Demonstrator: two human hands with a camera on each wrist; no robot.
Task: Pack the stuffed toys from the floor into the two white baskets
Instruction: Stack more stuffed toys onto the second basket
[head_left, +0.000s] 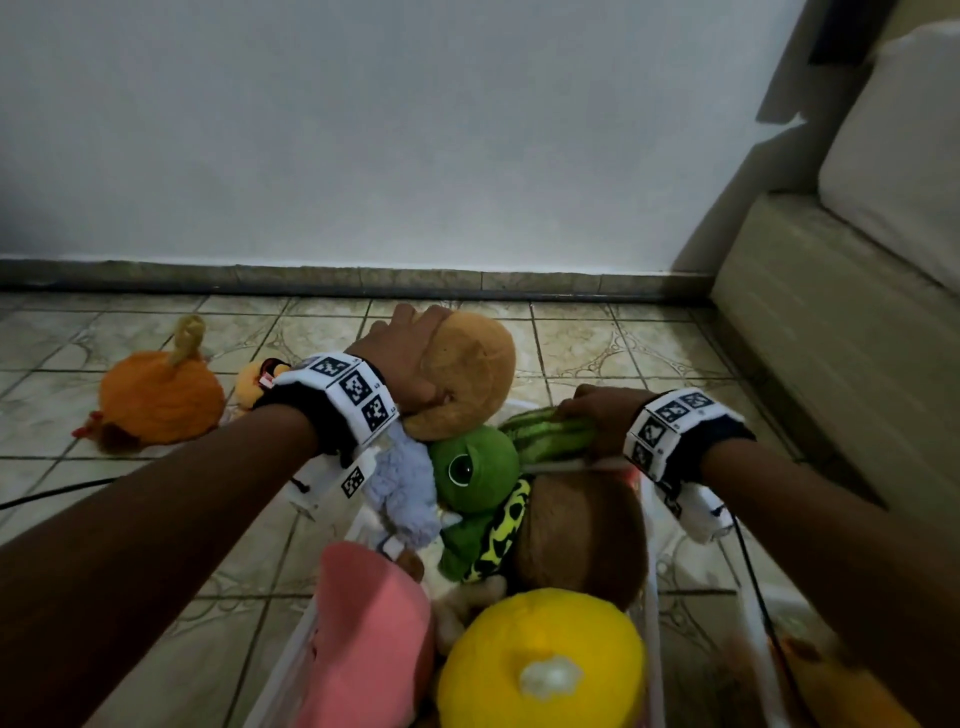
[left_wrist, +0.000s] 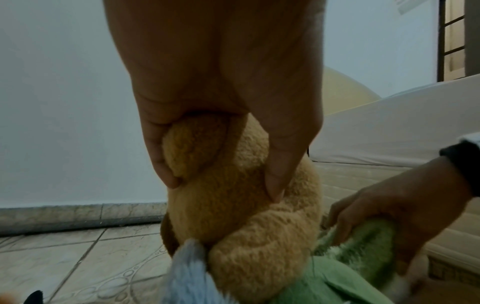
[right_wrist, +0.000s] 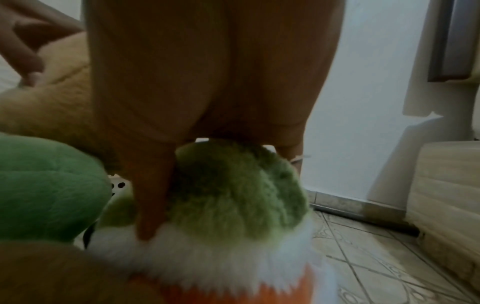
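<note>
My left hand (head_left: 402, 358) lies over a tan plush toy (head_left: 470, 364) on top of a full white basket (head_left: 652, 597). In the left wrist view my left hand (left_wrist: 223, 189) pinches a fold of that tan plush toy (left_wrist: 233, 216) between thumb and fingers. To its right, my right hand (head_left: 597, 415) grips a green striped plush (head_left: 545, 434) with a white and orange part, and its grip (right_wrist: 221, 191) around the green plush (right_wrist: 246, 205) fills the right wrist view. An orange plush (head_left: 156, 395) and a small yellow toy (head_left: 254, 382) lie on the floor to the left.
The basket also holds a green turtle (head_left: 478, 462), a pale blue fluffy toy (head_left: 405, 483), a brown toy (head_left: 582, 535), a yellow one (head_left: 545, 665) and a pink one (head_left: 369, 634). A beige sofa (head_left: 831, 338) stands at the right, and the wall's baseboard (head_left: 363, 275) runs behind. A black cable (head_left: 52, 493) crosses the tiles.
</note>
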